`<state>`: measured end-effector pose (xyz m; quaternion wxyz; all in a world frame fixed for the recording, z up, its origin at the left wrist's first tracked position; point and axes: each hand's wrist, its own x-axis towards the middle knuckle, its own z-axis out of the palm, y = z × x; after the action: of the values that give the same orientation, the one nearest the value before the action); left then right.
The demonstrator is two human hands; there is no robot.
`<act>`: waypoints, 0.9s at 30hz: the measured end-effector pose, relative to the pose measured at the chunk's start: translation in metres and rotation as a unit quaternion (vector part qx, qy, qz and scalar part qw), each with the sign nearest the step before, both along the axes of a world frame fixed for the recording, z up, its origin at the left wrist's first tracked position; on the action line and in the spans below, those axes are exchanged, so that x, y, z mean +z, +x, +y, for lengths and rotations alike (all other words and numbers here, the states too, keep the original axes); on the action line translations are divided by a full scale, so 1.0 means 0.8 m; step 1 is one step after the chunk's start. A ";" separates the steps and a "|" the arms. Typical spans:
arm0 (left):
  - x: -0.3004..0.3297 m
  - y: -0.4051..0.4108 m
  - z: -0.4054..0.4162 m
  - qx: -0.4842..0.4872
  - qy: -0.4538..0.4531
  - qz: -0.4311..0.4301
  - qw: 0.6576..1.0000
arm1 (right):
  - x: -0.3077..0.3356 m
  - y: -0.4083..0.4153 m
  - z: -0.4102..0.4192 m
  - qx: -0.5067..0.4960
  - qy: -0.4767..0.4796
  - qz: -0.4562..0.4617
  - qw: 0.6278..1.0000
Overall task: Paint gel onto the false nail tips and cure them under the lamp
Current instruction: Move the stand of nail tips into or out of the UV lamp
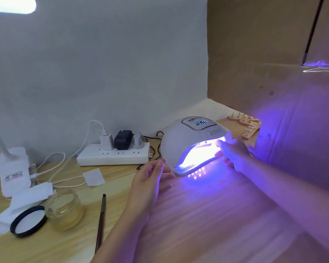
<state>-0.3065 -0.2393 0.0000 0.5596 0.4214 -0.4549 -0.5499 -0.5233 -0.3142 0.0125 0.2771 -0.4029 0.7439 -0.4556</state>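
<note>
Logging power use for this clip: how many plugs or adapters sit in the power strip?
3, side by side on the power strip: white adapter leftmost, black adapter in the middle, grey plug rightmost. None appears hidden.

Lamp (pixel 194 147) sits mid-right on the worktop (pixel 207 215), opening toward the person. Power strip (pixel 113 155) just left of it, by the back wall, w/ three plugs in it. Nail-tip stands (pixel 244 125) behind the lamp to the right, next to a cardboard panel (pixel 273 54). Front left: jar (pixel 65 209), lid (pixel 29 221) touching its left side, brush (pixel 101 223) to its right. Left hand (pixel 150 179) at the lamp's left front corner; right hand (pixel 234 154) at the opening's right end.
</note>
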 end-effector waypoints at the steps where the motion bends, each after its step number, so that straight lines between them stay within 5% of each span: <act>1: 0.000 0.000 -0.001 0.002 0.000 0.002 1.000 | 0.003 -0.005 0.013 0.017 -0.011 0.017 1.000; 5: 0.000 0.001 -0.003 0.017 0.002 0.005 1.000 | 0.015 -0.028 0.046 -0.014 -0.132 0.197 0.971; 8: 0.001 0.002 -0.003 0.019 0.007 0.010 1.000 | 0.043 -0.017 0.039 0.042 -0.260 0.224 0.938; 13: 0.000 0.004 -0.003 0.023 0.013 0.019 0.999 | 0.084 0.019 -0.005 0.207 -0.128 0.404 0.882; 16: -0.001 0.006 -0.004 0.019 0.018 0.031 0.999 | 0.090 0.032 -0.016 0.222 -0.069 0.473 0.850; 20: -0.001 0.008 -0.007 0.013 0.026 0.041 0.999 | 0.096 0.038 -0.020 0.204 -0.106 0.533 0.814; 27: 0.001 0.007 -0.004 0.027 0.036 0.063 0.997 | 0.097 0.046 -0.015 0.173 -0.052 0.515 0.838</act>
<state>-0.3007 -0.2427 0.0005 0.5861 0.4181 -0.3872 -0.5760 -0.4868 -0.3258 0.0901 -0.0932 -0.7157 0.6723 -0.1645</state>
